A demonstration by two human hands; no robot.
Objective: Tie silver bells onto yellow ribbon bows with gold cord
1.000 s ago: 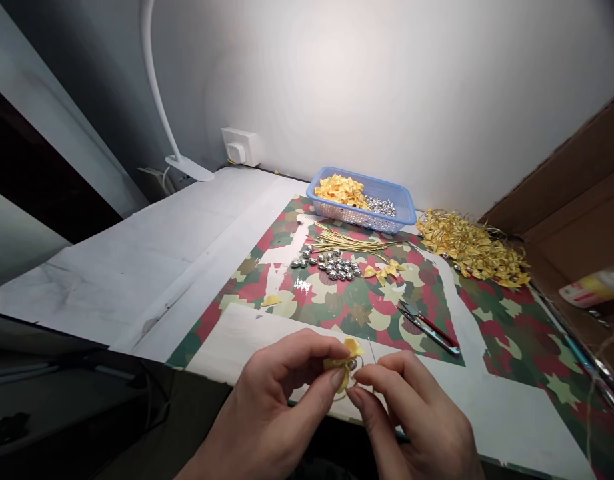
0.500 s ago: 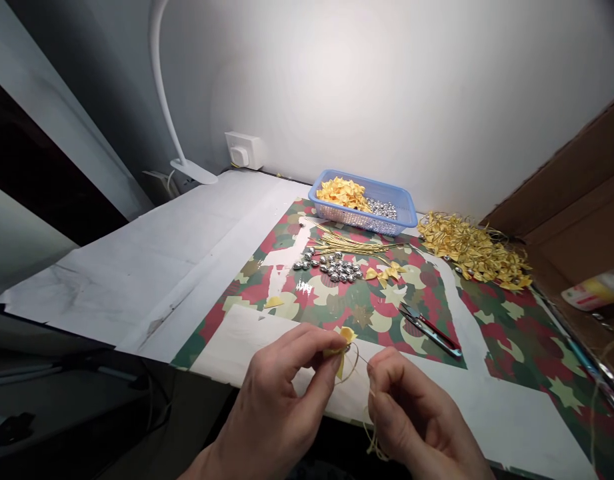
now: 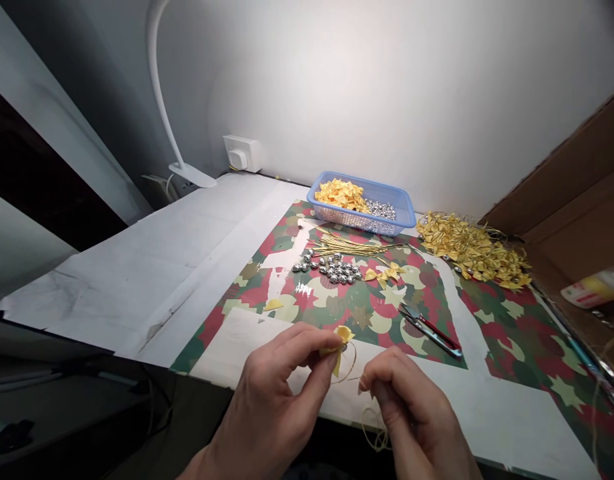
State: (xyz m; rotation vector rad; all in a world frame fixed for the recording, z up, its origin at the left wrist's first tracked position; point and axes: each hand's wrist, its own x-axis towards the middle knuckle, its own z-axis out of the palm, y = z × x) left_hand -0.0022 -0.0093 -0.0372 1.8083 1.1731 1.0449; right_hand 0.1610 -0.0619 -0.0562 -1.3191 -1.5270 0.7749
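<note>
Between the thumb and fingertips of my left hand (image 3: 281,393) is a yellow ribbon bow (image 3: 343,333), partly covered by the fingers. A small silver bead shows against the bow, mostly hidden. From the bow a thin gold cord (image 3: 355,363) curves in a loop toward my right hand (image 3: 411,407). That hand is closed, its fingertips pinching the cord, and more cord dangles in loose coils below it. Both hands are over the front edge of the table. Beyond them lie several silver beads (image 3: 341,271), some loose yellow bows (image 3: 385,274) and thread snips (image 3: 431,331).
A blue basket (image 3: 408,217) of bows and beads stands by the wall. Gold cords (image 3: 354,247) lie in front of it. To the right is a heap of corded bows (image 3: 471,250), beside a cardboard box (image 3: 561,180). A white lamp (image 3: 161,100) stands back left.
My right hand has turned and shifted slightly left, its fingertips now lower on the cord. The left hand still pinches the bow, almost in place.
</note>
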